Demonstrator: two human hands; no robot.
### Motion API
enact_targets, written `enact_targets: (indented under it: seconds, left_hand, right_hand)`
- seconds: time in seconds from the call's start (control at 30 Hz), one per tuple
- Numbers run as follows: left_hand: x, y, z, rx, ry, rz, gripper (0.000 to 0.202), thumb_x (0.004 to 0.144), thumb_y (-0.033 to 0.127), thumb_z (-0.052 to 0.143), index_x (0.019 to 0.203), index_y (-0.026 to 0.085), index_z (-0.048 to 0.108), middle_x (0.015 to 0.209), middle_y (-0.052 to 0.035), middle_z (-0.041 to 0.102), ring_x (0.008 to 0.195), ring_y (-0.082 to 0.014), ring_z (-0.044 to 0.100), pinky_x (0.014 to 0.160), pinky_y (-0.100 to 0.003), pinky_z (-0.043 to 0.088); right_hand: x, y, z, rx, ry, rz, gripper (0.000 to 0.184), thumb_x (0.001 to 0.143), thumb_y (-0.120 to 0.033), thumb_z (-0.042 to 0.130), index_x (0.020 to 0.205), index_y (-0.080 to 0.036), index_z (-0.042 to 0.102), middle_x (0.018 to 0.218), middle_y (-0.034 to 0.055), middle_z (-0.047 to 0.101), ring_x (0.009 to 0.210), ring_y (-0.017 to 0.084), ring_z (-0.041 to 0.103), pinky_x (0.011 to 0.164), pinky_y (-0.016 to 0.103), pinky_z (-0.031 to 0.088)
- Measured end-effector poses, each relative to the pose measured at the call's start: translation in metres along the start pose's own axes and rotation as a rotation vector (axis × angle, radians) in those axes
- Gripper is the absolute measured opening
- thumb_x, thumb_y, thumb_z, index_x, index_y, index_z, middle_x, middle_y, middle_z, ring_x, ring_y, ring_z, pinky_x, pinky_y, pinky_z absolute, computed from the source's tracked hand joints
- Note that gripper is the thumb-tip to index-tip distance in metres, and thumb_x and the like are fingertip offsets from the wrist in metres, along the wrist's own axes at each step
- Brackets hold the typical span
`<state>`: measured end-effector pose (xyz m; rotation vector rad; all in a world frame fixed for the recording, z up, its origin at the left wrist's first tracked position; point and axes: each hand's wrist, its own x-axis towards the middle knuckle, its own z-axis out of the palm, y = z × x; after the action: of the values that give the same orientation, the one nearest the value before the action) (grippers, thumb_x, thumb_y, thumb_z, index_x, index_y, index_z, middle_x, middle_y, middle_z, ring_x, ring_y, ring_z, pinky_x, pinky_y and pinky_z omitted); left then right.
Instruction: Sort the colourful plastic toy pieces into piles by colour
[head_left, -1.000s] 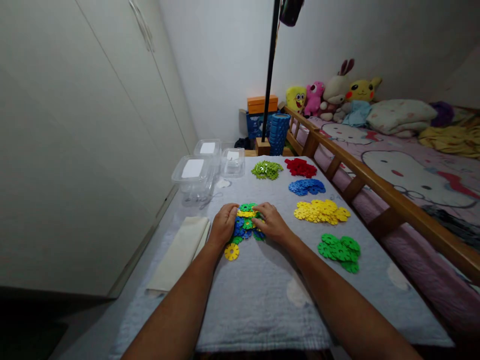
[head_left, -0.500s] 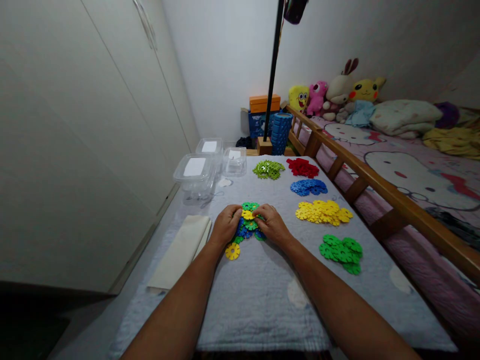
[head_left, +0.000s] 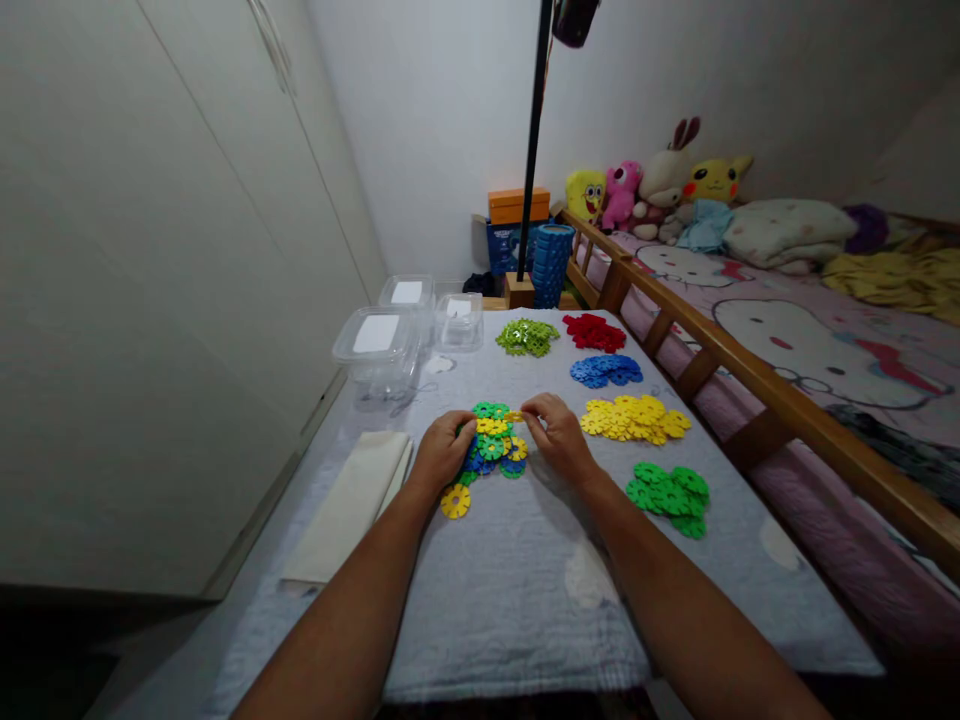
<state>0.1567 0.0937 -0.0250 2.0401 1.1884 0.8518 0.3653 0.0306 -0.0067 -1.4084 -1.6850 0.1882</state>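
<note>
A mixed heap of green, yellow and blue snowflake discs (head_left: 491, 445) lies on the grey cloth (head_left: 510, 580) between my hands. My left hand (head_left: 442, 455) rests curled against the heap's left edge, fingers on the discs. My right hand (head_left: 553, 432) is at the heap's right edge, its fingertips pinching a yellow disc (head_left: 514, 416) just off the heap. A single yellow disc (head_left: 454, 501) lies apart near my left wrist.
Sorted piles lie beyond and to the right: light green (head_left: 528, 337), red (head_left: 594, 332), blue (head_left: 606, 371), yellow (head_left: 634, 418), green (head_left: 669, 487). Clear lidded tubs (head_left: 379, 350) stand at the back left, a folded cream cloth (head_left: 352, 505) at left, a wooden bed rail (head_left: 750, 385) at right.
My right hand has shifted right and slightly away from the heap, drawing a yellow disc out with its fingertips. My left hand has stayed on the heap.
</note>
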Motion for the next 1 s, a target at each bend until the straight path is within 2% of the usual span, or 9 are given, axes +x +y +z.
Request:
enact_targets:
  seconds: [0.2,0.37,0.53,0.7,1.0]
  left_hand:
    - [0.001,-0.006,0.001,0.053,-0.006,0.006,0.029,0.090,0.035,0.050,0.104,0.019,0.070,0.108,-0.0084,0.074,0.104,-0.0234,0.067,0.098,-0.039,0.052]
    - [0.001,-0.009,0.002,0.071,-0.006,0.021,0.027,0.089,0.033,0.052,0.104,0.019,0.070,0.109,-0.0083,0.074,0.104,-0.0233,0.067,0.099,-0.039,0.051]
    - [0.002,-0.009,0.003,0.078,-0.003,0.022,0.026,0.088,0.032,0.053,0.103,0.020,0.070,0.108,-0.0075,0.074,0.103,-0.0229,0.067,0.099,-0.040,0.051]
    - [0.002,-0.009,0.003,0.078,-0.012,0.022,0.027,0.088,0.032,0.052,0.103,0.019,0.070,0.108,-0.0080,0.074,0.103,-0.0233,0.067,0.099,-0.039,0.052]
    - [0.002,-0.009,0.003,0.086,-0.001,0.032,0.026,0.087,0.032,0.053,0.103,0.020,0.070,0.108,-0.0075,0.074,0.103,-0.0230,0.067,0.098,-0.039,0.052]
  right_hand:
    - [0.012,0.030,-0.056,-0.164,0.118,0.205,0.016,0.088,-0.026,0.051,0.081,-0.021,0.066,0.087,0.0073,0.070,0.086,0.022,0.061,0.083,0.033,0.045]
    - [0.011,0.050,-0.098,-0.223,0.094,0.362,0.019,0.083,-0.027,0.052,0.082,-0.020,0.069,0.086,0.0056,0.072,0.080,0.020,0.062,0.078,0.031,0.045]
    - [0.000,0.064,-0.128,-0.221,-0.004,0.440,0.017,0.080,-0.028,0.054,0.079,-0.019,0.069,0.076,0.0027,0.069,0.071,0.018,0.058,0.067,0.028,0.041]
    - [-0.009,0.072,-0.137,-0.259,-0.179,0.481,0.015,0.076,-0.027,0.056,0.070,-0.019,0.067,0.068,0.0006,0.064,0.066,0.016,0.054,0.061,0.027,0.036]
    - [-0.009,0.071,-0.121,-0.393,-0.204,0.425,0.014,0.079,-0.019,0.056,0.075,-0.019,0.070,0.082,0.0043,0.070,0.077,0.017,0.059,0.070,0.026,0.039]
